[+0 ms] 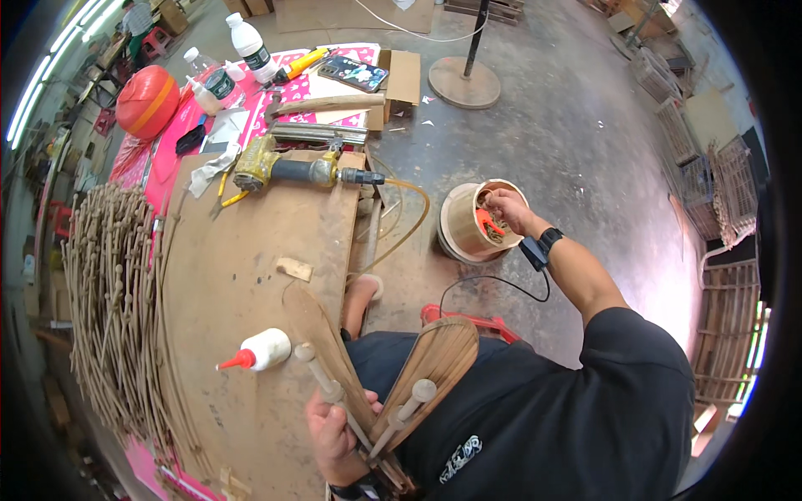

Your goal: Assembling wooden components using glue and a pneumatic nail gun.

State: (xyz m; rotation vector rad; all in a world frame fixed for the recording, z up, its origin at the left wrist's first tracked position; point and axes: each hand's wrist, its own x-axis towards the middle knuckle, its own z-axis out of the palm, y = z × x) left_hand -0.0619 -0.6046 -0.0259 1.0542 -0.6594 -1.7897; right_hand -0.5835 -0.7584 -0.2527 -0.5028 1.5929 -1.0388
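Observation:
My left hand point(334, 426) is closed around a wooden piece of paddle-shaped blades point(440, 351) and thin turned rods point(411, 407) with round knobs, held against my body over the table edge. Its lower end is partly hidden by the hand and my shirt. Away to the right, my right hand point(510, 209) reaches into a round wooden tub point(474, 236). Its fingers are curled, and their tips are hidden. Inside the tub are small brown pieces and a bright orange object point(486, 222) beside the fingers. A white bottle with a red nozzle point(266, 350) lies left of the blades.
A cardboard-covered table point(242, 292) carries a yellow pneumatic tool point(258, 165) with a hose, a wooden-handled hammer point(326, 103) and a small wood block point(294, 268). Bundled knobbed sticks point(113, 275) line its left side. Bottles and a phone point(353, 73) sit at the back. A round-based stand point(464, 82) is on the floor.

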